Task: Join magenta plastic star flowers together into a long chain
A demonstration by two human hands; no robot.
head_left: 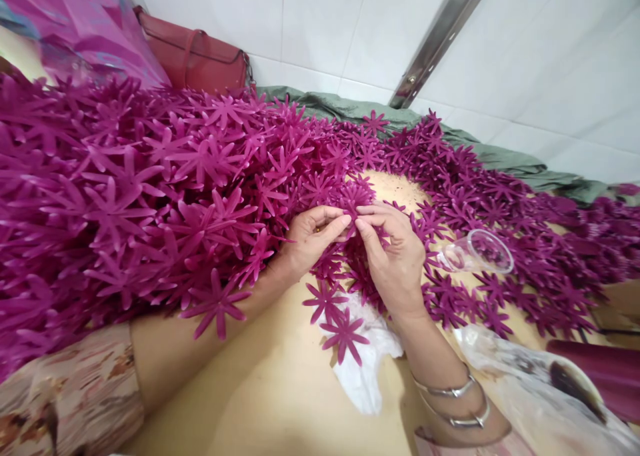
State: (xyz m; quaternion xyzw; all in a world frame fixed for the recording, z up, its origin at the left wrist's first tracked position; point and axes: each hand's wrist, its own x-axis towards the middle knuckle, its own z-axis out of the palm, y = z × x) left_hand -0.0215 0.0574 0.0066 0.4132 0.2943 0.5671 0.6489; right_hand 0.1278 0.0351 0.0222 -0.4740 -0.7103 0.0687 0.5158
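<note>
Between my two hands is a magenta star-shaped artificial flower (353, 195) with narrow petals. My left hand (316, 237) pinches it from the left, thumb and forefinger pressed together. From the right, my right hand (393, 253) grips it with thumb and fingers closed, the fingertips of both hands almost meeting. The flower's centre is partly hidden by the fingers. A large heap of similar magenta flowers (150, 196) lies to the left and behind. Two loose flowers (345, 336) rest on a crumpled white tissue (363, 383) below my hands.
A clear plastic cup (480, 251) lies on its side among darker purple flowers (465, 196) at the right. A clear plastic bag (530, 369) is at lower right. Behind the heap sit a red handbag (195, 53) and green cloth (520, 166) along the white tiled wall (320, 29).
</note>
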